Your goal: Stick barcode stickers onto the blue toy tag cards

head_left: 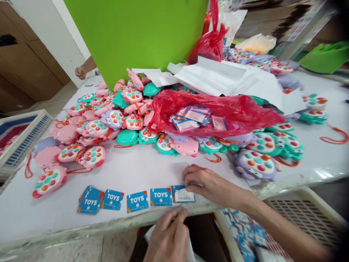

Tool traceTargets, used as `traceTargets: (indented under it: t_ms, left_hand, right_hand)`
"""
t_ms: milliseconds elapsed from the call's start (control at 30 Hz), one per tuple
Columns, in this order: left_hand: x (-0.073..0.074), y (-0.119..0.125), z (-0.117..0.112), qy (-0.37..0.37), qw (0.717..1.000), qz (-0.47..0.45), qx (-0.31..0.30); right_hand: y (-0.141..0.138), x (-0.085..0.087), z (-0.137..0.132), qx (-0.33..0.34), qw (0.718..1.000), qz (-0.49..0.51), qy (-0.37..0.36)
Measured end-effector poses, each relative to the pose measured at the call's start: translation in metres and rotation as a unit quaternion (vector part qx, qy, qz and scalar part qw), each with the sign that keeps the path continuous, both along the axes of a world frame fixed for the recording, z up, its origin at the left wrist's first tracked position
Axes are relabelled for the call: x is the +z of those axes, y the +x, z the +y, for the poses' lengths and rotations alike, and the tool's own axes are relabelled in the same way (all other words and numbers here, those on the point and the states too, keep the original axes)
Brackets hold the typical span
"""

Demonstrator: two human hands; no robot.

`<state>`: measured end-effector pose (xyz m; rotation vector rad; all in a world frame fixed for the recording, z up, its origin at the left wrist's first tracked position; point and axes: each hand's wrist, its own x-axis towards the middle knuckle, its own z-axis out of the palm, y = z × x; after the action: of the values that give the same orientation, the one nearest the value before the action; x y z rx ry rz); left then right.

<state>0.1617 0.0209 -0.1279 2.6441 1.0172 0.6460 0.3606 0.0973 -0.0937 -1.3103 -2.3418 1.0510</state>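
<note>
Card (182, 195): stickered, just below-left of the right fingers, long axis sideways along the surface's (136, 165) edge.
Right hand (205, 183): nearer; fingers curled together, contact unclear.
Left hand (170, 236): fingers bunched over white sheet (191, 251), card just beyond; grip hidden, cannot tell.
Other cards (137, 202): leftward of the right fingers.

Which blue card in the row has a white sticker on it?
The rightmost card, by the right hand: a white barcode sticker lies on it. The other cards show TOYS.
</note>
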Motion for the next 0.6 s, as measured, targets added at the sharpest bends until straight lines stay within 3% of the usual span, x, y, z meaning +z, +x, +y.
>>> traceTargets:
  t_ms: [600]
  left_hand:
    - [0.0031, 0.0015, -0.0009, -0.006, 1.0, 0.009, 0.006]
  right_hand:
    - [0.0, -0.0009, 0.0007, 0.005, 1.0, -0.016, 0.018]
